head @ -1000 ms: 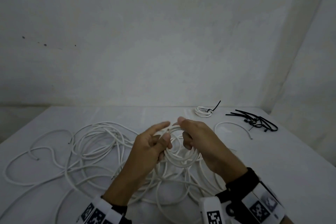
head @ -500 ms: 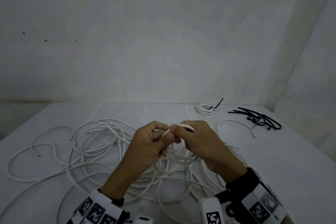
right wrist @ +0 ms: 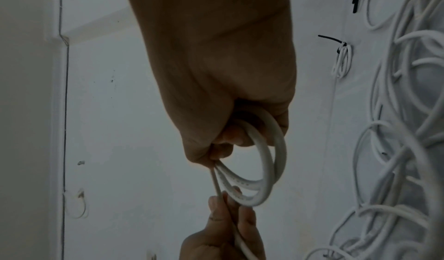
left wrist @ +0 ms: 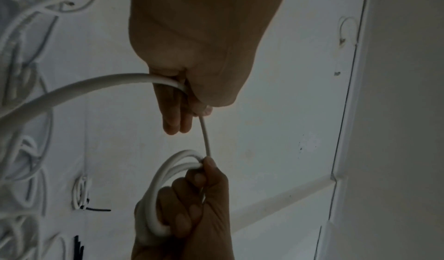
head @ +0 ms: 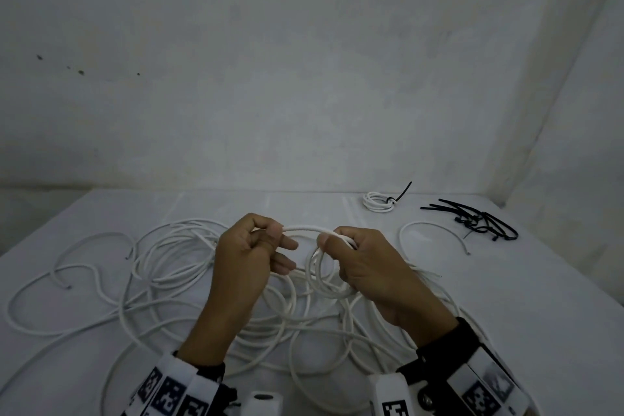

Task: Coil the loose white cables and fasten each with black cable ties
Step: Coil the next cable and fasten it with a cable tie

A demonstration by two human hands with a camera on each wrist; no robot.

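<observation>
meanwhile i had my right hand curled round a small white coil above the cable tangle on the table, and my left hand pinched the cable's free run; loose black ties lay far right, beside a tied coil.

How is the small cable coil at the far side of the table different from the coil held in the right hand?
The far coil lies flat on the table; the held coil hangs upright from the right hand. The far coil carries a black cable tie; the held coil has none. The held coil runs on to the left hand; the far coil lies alone. Both are white cable in round loops.
</observation>
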